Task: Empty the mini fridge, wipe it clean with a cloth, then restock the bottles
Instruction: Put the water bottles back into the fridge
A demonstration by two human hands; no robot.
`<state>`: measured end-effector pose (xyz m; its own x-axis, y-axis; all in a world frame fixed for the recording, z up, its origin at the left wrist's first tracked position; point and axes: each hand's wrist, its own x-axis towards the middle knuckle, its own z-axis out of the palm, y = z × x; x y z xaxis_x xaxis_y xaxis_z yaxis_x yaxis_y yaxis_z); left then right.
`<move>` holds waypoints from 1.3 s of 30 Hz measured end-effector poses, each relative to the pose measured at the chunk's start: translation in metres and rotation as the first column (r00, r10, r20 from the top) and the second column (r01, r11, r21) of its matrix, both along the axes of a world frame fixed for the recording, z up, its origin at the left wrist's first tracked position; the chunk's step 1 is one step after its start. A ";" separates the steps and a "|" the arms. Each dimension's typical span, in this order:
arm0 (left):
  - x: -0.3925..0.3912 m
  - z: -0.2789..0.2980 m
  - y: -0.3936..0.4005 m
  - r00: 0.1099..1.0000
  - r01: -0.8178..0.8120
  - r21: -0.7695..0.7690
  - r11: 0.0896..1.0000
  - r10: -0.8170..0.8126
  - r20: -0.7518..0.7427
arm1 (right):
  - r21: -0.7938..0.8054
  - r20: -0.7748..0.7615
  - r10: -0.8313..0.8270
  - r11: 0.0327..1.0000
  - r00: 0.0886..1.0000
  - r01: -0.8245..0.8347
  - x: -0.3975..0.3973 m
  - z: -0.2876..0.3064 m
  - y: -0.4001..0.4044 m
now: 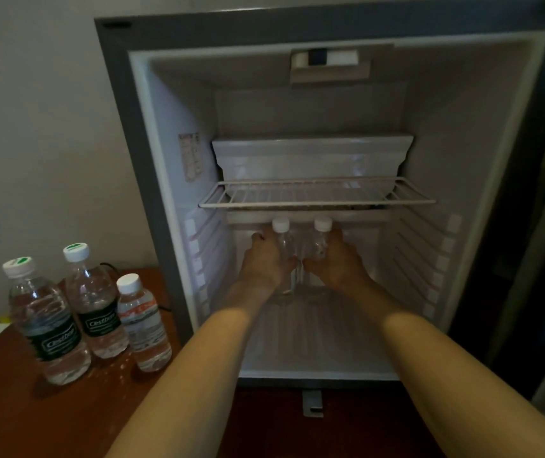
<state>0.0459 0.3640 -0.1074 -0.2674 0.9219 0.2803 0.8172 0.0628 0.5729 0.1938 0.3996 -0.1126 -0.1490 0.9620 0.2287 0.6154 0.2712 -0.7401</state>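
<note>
L hand (pixel 266 259): fingers wrapped round L bottle (pixel 282 241), gripping body below the cap.
R hand (pixel 337 259): wrapped round R bottle (pixel 320 239) the same way.
Bottles: both upright, long axis vertical, side by side at back of fridge (pixel 314 332) floor, caps just under the wire shelf (pixel 317 195).
Key relation: each bottle sits inside its own hand's grip, so neither arm needs to cross. Can't tell if bottoms touch the floor; hands hide them.
Clearance: caps near shelf, so prob. little room to lift straight up.
Outside: 3 bottles (pixel 94 305) stand on table (pixel 16 418), left of fridge.
Stage: can't tell whether emptying or restocking.
</note>
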 end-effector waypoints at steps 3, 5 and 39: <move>0.003 0.000 0.001 0.999 -0.012 -0.038 0.999 0.011 -0.036 | -0.060 0.025 -0.009 0.998 1.000 0.011 0.000 0.000 0.006; 0.006 0.001 -0.002 0.997 -0.034 -0.086 0.996 0.028 -0.066 | -0.096 0.047 -0.005 0.995 0.999 0.009 0.005 0.000 0.002; -0.248 -0.015 -0.322 0.678 -0.435 -0.192 0.880 0.180 -0.713 | -0.131 0.248 0.219 0.973 0.944 -0.192 -0.245 -0.031 -0.192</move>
